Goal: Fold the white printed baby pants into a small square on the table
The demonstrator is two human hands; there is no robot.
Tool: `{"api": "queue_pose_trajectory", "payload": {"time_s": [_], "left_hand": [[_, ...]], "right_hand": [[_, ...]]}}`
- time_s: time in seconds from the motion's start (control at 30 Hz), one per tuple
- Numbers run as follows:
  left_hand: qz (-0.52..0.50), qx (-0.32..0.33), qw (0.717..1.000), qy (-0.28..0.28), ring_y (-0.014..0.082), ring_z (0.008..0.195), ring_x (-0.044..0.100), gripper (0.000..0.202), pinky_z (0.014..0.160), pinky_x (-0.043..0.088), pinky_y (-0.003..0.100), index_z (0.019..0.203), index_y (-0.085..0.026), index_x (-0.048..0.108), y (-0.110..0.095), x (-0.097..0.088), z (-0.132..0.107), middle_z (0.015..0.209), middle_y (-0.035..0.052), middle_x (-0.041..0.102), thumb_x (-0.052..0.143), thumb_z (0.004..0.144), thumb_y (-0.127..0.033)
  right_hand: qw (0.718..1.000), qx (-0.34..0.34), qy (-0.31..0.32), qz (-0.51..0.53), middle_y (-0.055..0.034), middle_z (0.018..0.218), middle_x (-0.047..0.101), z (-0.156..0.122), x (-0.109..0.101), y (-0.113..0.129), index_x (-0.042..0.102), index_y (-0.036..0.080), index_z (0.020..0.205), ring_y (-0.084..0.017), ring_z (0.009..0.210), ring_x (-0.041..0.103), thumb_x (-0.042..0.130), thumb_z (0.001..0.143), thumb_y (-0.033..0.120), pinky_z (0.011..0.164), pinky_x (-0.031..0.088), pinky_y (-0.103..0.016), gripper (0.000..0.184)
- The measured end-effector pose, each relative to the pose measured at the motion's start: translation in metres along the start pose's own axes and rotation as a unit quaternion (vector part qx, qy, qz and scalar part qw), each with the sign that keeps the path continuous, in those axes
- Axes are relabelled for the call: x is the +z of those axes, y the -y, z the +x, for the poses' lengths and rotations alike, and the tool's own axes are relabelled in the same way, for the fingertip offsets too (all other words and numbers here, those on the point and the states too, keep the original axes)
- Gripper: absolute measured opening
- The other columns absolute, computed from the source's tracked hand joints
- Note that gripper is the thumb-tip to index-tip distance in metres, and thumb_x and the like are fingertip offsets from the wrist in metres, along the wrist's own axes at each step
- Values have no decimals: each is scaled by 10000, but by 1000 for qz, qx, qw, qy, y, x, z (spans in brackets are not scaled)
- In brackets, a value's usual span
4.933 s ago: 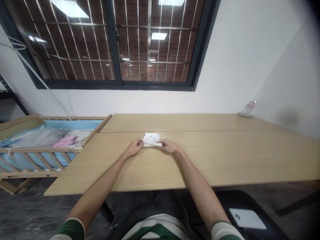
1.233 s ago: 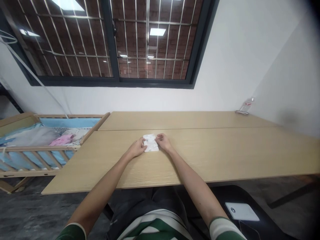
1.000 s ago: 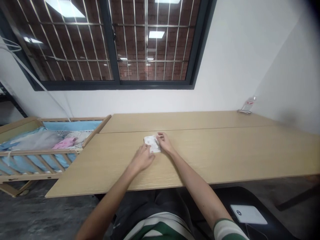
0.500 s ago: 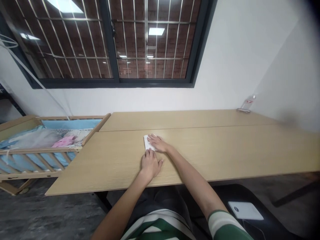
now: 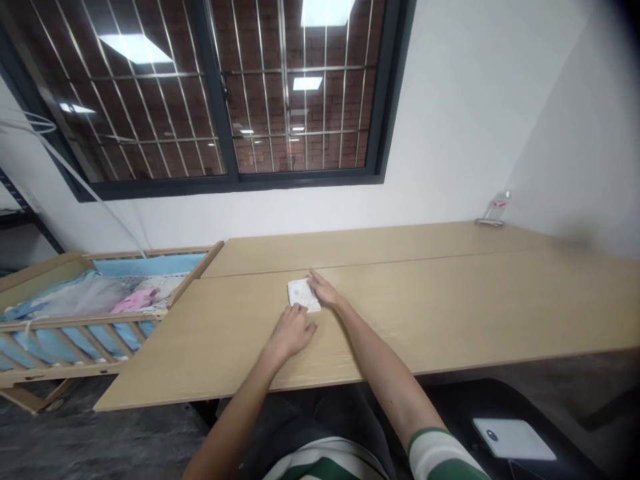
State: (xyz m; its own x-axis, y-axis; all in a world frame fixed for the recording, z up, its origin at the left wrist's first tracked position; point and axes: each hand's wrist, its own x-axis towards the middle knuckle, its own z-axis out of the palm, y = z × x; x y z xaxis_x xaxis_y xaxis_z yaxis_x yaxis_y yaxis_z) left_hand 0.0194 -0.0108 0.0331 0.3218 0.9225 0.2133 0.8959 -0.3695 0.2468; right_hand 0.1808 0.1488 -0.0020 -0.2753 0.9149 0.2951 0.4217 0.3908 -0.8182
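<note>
The right hand (image 5: 324, 291) has shifted from flat across the folded white cloth (image 5: 301, 295) to its right edge, exposing most of the upper face, which lies square on the wooden tabletop (image 5: 450, 300). Left-hand fingers (image 5: 299, 307) touch the near edge, ungripped; whether the right hand pinches cannot be determined.

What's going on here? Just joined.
One person is at a wooden table, both bare hands on a small, squarish white patterned piece; cloth or paper, can't tell. It lies flat. The left hand has its fingertips at the near edge, the right hand is at its right side. A clear bottle is at the table's far right, and a crib stands off to the left.
</note>
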Motion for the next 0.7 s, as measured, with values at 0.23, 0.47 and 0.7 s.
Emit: {"api": "queue_pose_trajectory", "payload": {"time_s": [0.23,0.47,0.7], "left_hand": [[-3,-130,992,2,348,1173,607,476,973,476,467,1195,-68,607,53,-24,47,1228,276,624,347,1032,-431],[-57,-137,987,62,224,1069,646,392,907,571,451,1270,-182,595,60,-12,72,1262,85,625,641,955,-410],[-109,-83,991,9,206,860,673,248,754,495,297,1001,-158,623,47,-43,39,945,84,724,477,995,-359]], "right_hand": [[991,28,-93,95,-161,1383,596,-5,-5,2,632,153,1314,-226,1165,615,599,867,374,1055,445,-402,501],[988,38,-74,128,-97,1020,706,-9,-3,17,718,141,927,-208,947,641,656,796,349,908,504,-362,253],[973,85,-69,201,3,747,625,-32,11,60,581,178,828,-139,649,573,745,706,325,661,484,-286,252]]}}
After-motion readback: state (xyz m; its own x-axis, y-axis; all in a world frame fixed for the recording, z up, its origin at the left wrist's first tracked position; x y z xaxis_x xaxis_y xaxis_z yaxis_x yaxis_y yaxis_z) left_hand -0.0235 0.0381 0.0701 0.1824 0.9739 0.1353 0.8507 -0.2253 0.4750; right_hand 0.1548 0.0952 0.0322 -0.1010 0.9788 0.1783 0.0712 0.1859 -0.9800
